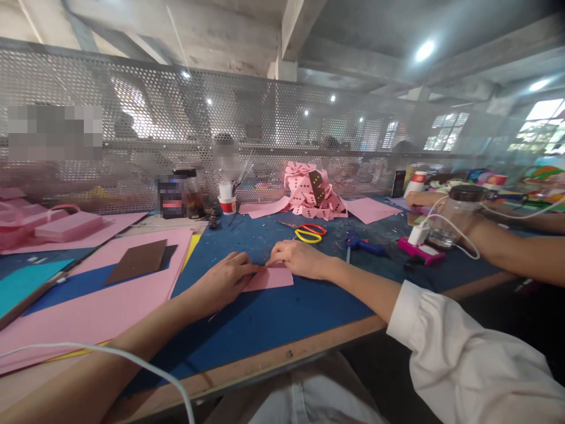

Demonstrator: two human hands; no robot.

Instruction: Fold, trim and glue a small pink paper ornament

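Note:
A small pink paper piece (271,278) lies on the blue table mat (273,318) in front of me. My left hand (223,280) rests on its left edge with fingers curled and pinching the paper. My right hand (298,258) presses on its upper right part, fingers bent and pinched together at the fold. Both hands meet at the top edge of the paper.
Large pink sheets (88,294) with a brown card (136,262) lie left. Scissors with yellow and red handles (309,232), a blue glue gun (362,244) and a heap of pink cut-outs (313,191) lie beyond. Another person's arm (516,253) reaches in at right. A perforated metal screen (132,129) stands behind.

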